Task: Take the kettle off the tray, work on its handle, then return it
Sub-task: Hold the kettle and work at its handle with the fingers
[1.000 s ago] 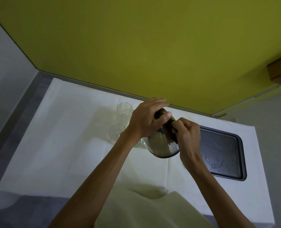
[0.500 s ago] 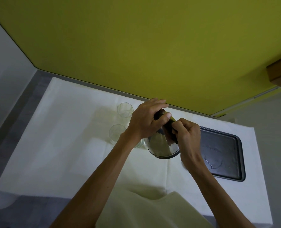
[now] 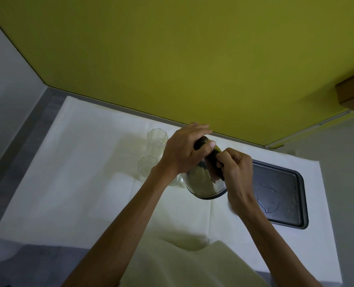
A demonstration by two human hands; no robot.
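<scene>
A shiny steel kettle (image 3: 203, 184) with a black base ring stands on the white cloth, just left of the dark tray (image 3: 284, 193). My left hand (image 3: 184, 152) is clamped over the top of the kettle, thumb pressed on its black lid end. My right hand (image 3: 236, 168) pinches the black handle (image 3: 212, 157) on the kettle's right side. Most of the handle and the lid are hidden under my fingers. The tray holds only a small puddle of water.
Two clear drinking glasses (image 3: 157, 139) (image 3: 146, 167) stand just left of the kettle, close to my left wrist. The white cloth (image 3: 78, 172) covers the table against a yellow-green wall. A folded cloth (image 3: 192, 264) lies at the near edge.
Both hands stay on the kettle. My right fingers have shifted slightly along the handle; the kettle has not moved.
</scene>
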